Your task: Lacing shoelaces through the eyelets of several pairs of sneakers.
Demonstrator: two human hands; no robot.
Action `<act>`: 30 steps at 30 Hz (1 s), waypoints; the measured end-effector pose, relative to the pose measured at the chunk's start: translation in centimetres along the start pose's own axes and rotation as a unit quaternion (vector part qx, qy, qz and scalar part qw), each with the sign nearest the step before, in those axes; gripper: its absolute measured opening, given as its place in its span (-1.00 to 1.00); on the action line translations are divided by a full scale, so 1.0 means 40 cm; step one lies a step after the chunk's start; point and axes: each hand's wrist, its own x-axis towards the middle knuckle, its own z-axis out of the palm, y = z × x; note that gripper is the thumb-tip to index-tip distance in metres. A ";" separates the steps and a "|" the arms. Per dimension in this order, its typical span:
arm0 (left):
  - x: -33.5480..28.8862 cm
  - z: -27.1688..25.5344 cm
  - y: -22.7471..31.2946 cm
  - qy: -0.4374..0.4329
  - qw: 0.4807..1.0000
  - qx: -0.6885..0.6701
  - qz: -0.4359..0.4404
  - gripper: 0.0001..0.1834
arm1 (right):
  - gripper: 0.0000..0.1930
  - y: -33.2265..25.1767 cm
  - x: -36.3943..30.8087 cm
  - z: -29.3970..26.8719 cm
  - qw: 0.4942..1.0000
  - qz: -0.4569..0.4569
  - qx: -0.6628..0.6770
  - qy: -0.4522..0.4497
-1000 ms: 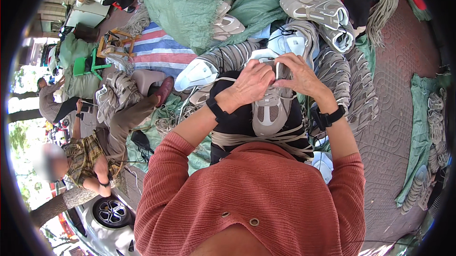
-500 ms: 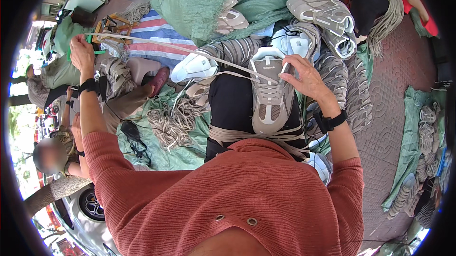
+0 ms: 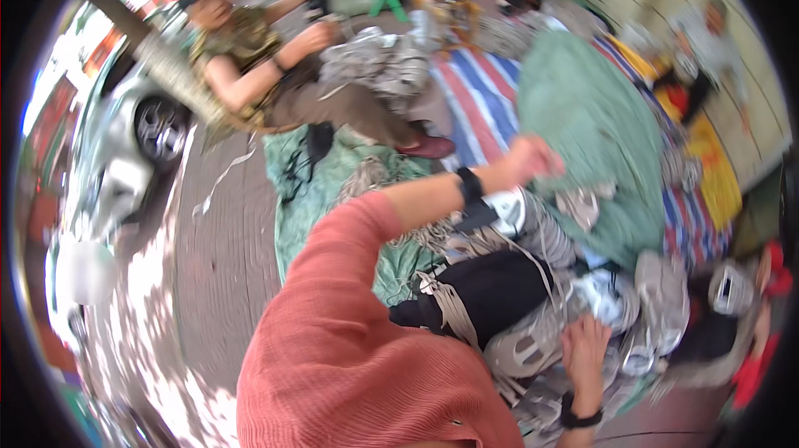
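Note:
A grey-beige shoe point(image 3: 526, 350) lies across my lap, beside a black-covered thigh point(image 3: 499, 282) wound with a bundle of beige laces point(image 3: 454, 311). My right hand point(image 3: 585, 346) is at the shoe's collar end, its fingers bent down onto it. A pale shoelace point(image 3: 545, 252) rises in a slack curve from near the shoe. Above the lap, my left hand point(image 3: 534, 161) is stretched forward in front of a green sack. Motion smears its fingers, so I cannot tell whether it has the lace.
More grey shoes point(image 3: 662, 302) are piled at the right, by the green sack point(image 3: 595, 123). Loose laces lie on a green sheet point(image 3: 287, 236). A co-worker point(image 3: 250, 57) sits at the far left with grey shoes point(image 3: 379, 61). A silver car point(image 3: 125, 173) is parked at the left.
The view has swung left and blurred. My left hand, which held the lace stretched out to the left, is now in front of the green sack. The lace has gone slack.

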 end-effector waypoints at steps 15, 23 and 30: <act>-0.252 0.184 -0.271 -0.393 0.775 0.495 -0.007 -0.44 | -0.80 0.010 -0.049 -0.031 0.997 0.058 0.052 0.029; -0.232 0.111 -0.254 -0.234 0.856 0.460 -0.038 -0.89 | -0.82 0.092 0.006 0.098 0.963 0.078 -0.099 0.239; -0.247 0.165 -0.267 -0.291 0.817 0.497 -0.025 -0.91 | -0.84 0.093 -0.029 0.078 0.920 0.122 0.337 0.155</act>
